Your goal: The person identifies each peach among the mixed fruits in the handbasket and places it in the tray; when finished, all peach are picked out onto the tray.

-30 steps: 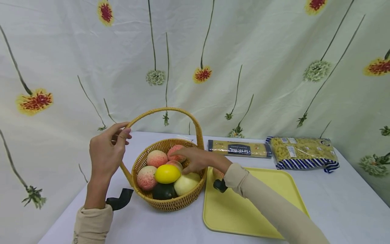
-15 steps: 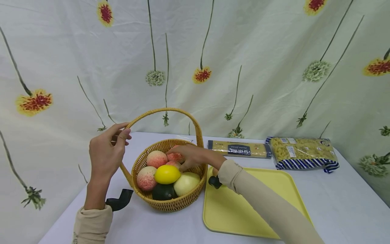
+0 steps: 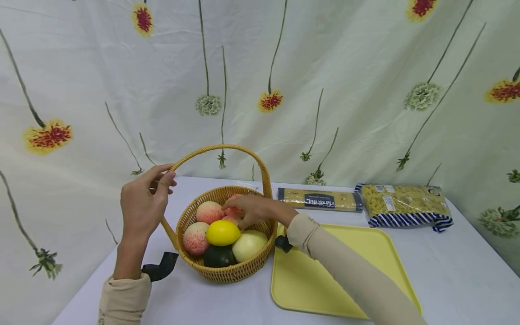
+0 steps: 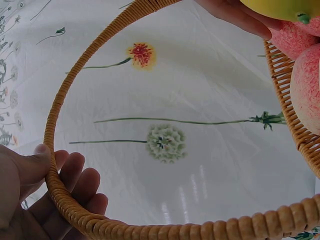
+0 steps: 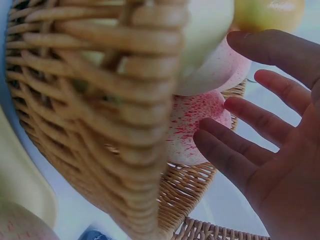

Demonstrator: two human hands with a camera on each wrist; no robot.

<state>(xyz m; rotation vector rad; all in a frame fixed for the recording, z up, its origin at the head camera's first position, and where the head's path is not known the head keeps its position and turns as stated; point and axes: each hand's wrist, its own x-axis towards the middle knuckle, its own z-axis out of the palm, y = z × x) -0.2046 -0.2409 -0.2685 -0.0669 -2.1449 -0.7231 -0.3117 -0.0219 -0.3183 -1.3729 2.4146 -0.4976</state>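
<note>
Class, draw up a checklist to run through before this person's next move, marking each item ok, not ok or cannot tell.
1. Left hand holds the handle: ok.
2. Basket upright on the table: ok.
3. Right hand has a firm grip round the peach: not ok; its fingers look spread in the right wrist view.
4. Yellow fruit steady where it rests: cannot tell.
5. Yellow tray beside the basket: ok.

I'm looking in on a curtained-off spot with a home-kitchen feel: a basket [image 3: 225,273] of fruit [image 3: 223,233], a tray [image 3: 313,289] and pasta [image 3: 404,203] on a pale counter [image 3: 467,280] lend it that. A flower-print cloth [image 3: 357,90] fills my view behind them, so I cannot tell what sort of room surrounds it.
</note>
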